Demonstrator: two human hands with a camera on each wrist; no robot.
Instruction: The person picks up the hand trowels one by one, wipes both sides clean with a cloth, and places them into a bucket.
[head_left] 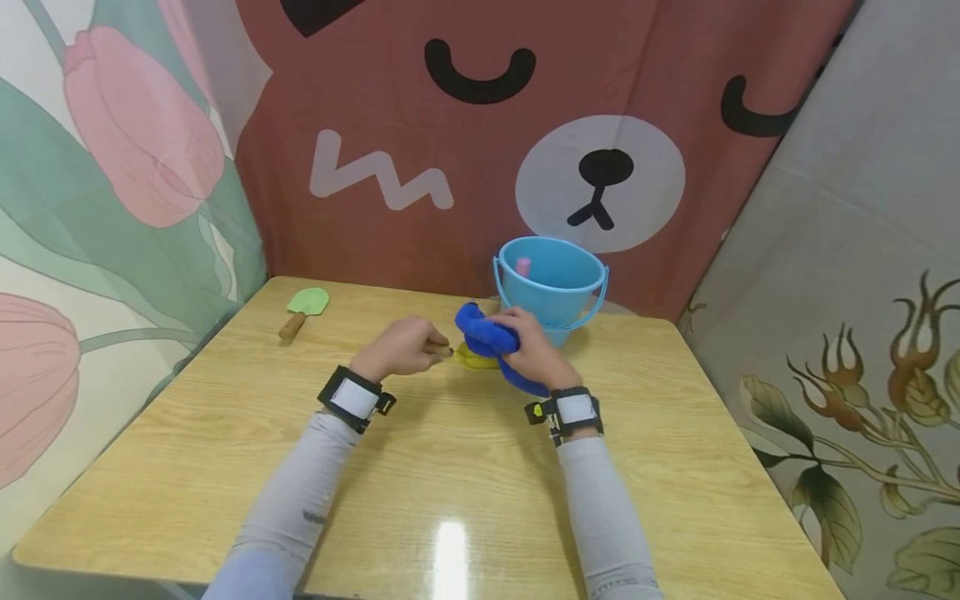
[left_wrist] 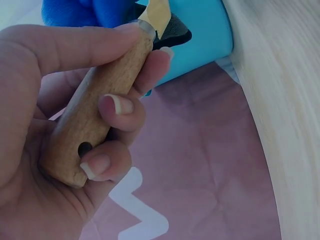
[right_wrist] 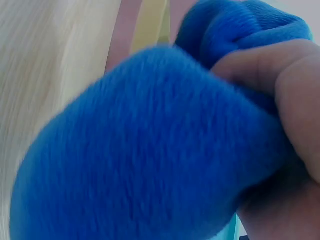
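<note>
My left hand (head_left: 405,346) grips a small yellow trowel by its wooden handle (left_wrist: 100,100), with the thumb laid along the handle near the metal collar. The yellow blade (head_left: 474,358) points right, partly hidden under the blue cloth. In my right hand (head_left: 528,346) is a bunched, plush blue cloth (right_wrist: 145,145), pinched between thumb and fingers. Part of the cloth (head_left: 487,331) sticks out over the blade and another part hangs below the hand. Both hands are close together above the table, in front of the bucket.
A light blue bucket (head_left: 551,300) with its handle down stands at the back of the table, a pink thing (head_left: 522,267) inside it. A green shovel (head_left: 307,302) with a wooden handle lies at the back left. Printed curtains hang behind the wooden table (head_left: 420,475).
</note>
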